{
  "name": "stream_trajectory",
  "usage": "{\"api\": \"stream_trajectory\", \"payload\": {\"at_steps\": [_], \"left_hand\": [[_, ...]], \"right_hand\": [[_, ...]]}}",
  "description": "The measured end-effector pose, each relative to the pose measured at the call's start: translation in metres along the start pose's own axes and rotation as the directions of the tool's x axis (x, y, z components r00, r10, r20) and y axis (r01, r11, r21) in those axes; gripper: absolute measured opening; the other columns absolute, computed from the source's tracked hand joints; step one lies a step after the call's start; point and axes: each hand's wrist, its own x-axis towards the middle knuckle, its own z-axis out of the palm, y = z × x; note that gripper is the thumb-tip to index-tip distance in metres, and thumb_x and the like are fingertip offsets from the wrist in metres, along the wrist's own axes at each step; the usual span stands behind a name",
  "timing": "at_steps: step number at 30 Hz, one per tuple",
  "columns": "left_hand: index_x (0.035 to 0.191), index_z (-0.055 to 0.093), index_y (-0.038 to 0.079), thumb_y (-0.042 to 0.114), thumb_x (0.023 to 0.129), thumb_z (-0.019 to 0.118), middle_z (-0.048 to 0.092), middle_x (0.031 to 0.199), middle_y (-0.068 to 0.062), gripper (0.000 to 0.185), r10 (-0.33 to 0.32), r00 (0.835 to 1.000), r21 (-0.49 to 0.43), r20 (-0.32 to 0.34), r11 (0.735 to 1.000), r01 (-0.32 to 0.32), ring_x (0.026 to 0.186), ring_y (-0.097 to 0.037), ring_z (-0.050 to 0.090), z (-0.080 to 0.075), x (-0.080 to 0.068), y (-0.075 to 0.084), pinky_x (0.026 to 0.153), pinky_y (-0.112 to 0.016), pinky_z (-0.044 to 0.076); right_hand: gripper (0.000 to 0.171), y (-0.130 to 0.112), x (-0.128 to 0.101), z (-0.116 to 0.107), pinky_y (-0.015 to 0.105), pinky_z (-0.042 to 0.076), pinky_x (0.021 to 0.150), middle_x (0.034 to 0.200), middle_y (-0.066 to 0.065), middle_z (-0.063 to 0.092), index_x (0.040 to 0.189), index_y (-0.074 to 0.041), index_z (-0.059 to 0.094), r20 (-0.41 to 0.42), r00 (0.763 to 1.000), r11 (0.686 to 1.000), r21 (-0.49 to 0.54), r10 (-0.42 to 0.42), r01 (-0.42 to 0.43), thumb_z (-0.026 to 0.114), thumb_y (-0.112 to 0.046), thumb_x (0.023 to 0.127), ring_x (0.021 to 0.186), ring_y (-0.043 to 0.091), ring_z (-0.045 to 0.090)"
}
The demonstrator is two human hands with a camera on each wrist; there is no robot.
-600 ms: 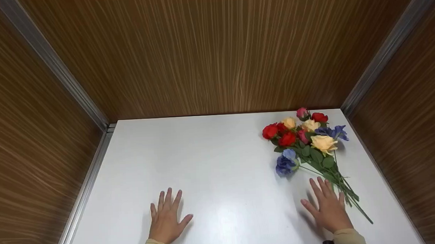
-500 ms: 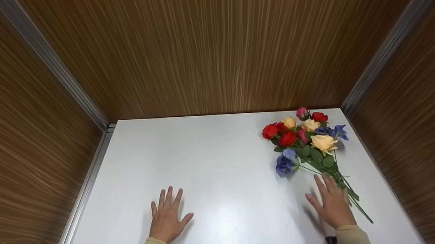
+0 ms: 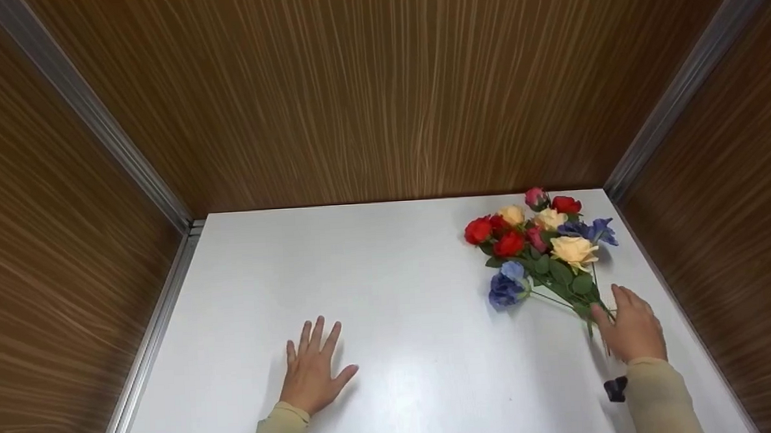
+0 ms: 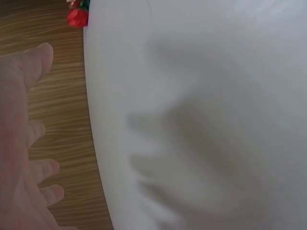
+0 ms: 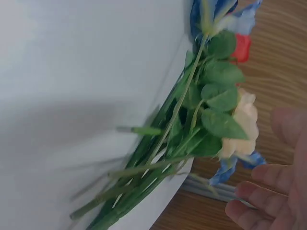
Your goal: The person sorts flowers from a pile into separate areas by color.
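Note:
A bunch of artificial flowers [image 3: 544, 268] lies at the right of the white table, with red, cream, pink and blue blooms and green stems. My right hand [image 3: 634, 329] is over the lower stems, covering part of them in the head view. In the right wrist view, the fingers [image 5: 264, 199] are relaxed and apart from the stems [image 5: 144, 172], whose cut ends lie close to the tabletop. Fingers spread, my left hand [image 3: 314, 376] hovers palm down above the table at the left and holds nothing. Its shadow falls on the white surface in the left wrist view.
The white table [image 3: 361, 263] is walled by wood-grain panels [image 3: 386, 93] at the back and both sides. Metal strips [image 3: 95, 118] run along the panel corners. A small black device [image 3: 616, 389] is worn at the right wrist.
My right hand has moved right and slightly forward, from beside the stems to over their lower part. My left hand has shifted a little right and forward. The flowers lie as before.

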Motion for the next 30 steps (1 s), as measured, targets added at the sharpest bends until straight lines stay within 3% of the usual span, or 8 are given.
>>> {"api": "stream_trajectory", "payload": {"at_steps": [7,15,24,30], "left_hand": [[0.150,0.034,0.018,0.058,0.086,0.061,0.025,0.155,-0.014,0.080,0.053,0.999,-0.056,0.006,0.997,-0.052,0.143,-0.037,0.018,0.004,0.012,0.017,0.106,-0.066,0.019],[0.150,0.033,0.016,0.056,0.091,0.055,0.028,0.154,-0.014,0.074,0.081,0.995,-0.112,0.057,0.991,-0.074,0.143,-0.034,0.019,0.019,0.017,0.037,0.108,-0.060,0.020],[0.146,0.039,0.011,0.052,0.094,0.053,0.032,0.152,-0.015,0.068,0.104,0.991,-0.136,0.079,0.986,-0.093,0.142,-0.036,0.022,0.035,0.012,0.046,0.108,-0.060,0.022],[0.145,0.040,0.010,0.050,0.095,0.053,0.033,0.151,-0.015,0.065,0.081,0.993,-0.142,0.091,0.988,-0.068,0.142,-0.036,0.023,0.040,0.007,0.044,0.108,-0.059,0.021]], "right_hand": [[0.070,0.019,0.016,0.005,0.068,0.029,0.096,0.134,0.040,0.037,0.137,0.013,0.038,0.073,0.994,0.996,-0.015,0.083,-0.082,0.048,-0.045,0.099,0.121,0.058,0.033],[0.051,0.029,0.027,0.019,0.062,0.041,0.086,0.113,0.034,0.056,0.128,0.012,0.051,0.163,0.979,0.993,-0.019,0.121,-0.120,0.054,-0.029,0.097,0.104,0.050,0.053],[0.034,0.029,0.031,0.026,0.063,0.041,0.086,0.107,0.030,0.059,0.116,0.007,0.062,0.069,0.994,0.996,-0.036,0.084,-0.082,0.055,-0.021,0.098,0.102,0.051,0.054],[0.033,0.034,0.032,0.030,0.061,0.044,0.081,0.100,0.027,0.060,0.109,0.007,0.064,0.092,0.995,1.000,-0.013,0.027,-0.026,0.066,-0.020,0.091,0.094,0.047,0.058]]}}
